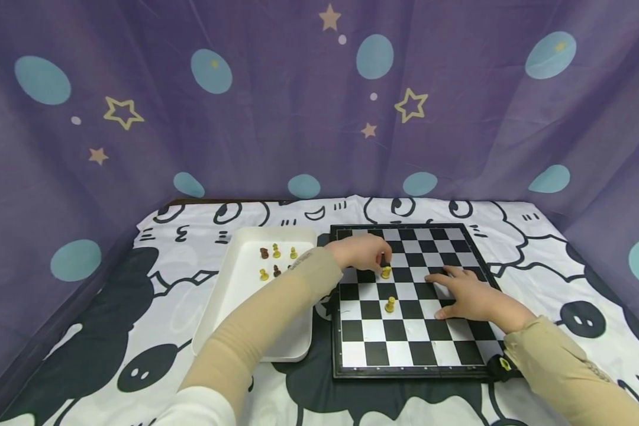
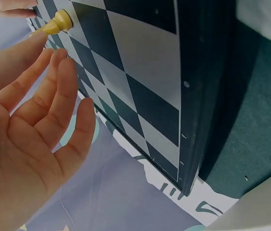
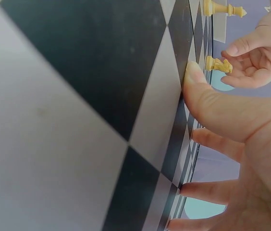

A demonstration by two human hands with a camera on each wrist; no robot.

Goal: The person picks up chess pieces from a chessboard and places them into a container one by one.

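Observation:
My left hand [image 1: 363,251] is over the far left part of a black-and-white chessboard [image 1: 375,354]. Its thumb and loosely bent fingers are around a yellow chess knight [image 3: 218,64], which stands upright on the board. In the left wrist view the thumb tip overlaps the top of that yellow knight [image 2: 61,23]; contact is unclear, and the other fingers are apart from it. A taller yellow chess piece [image 1: 390,304] stands nearer the front. My right hand [image 1: 468,297] rests on the right side of the board, fingers spread, fingertips on the squares, holding nothing.
Left of the board lies a white tray [image 1: 202,331] with several small yellow and dark brown chess pieces, partly hidden by my left arm. A cartoon-print cloth [image 1: 160,313] covers the table. Behind hangs a purple curtain [image 1: 298,118].

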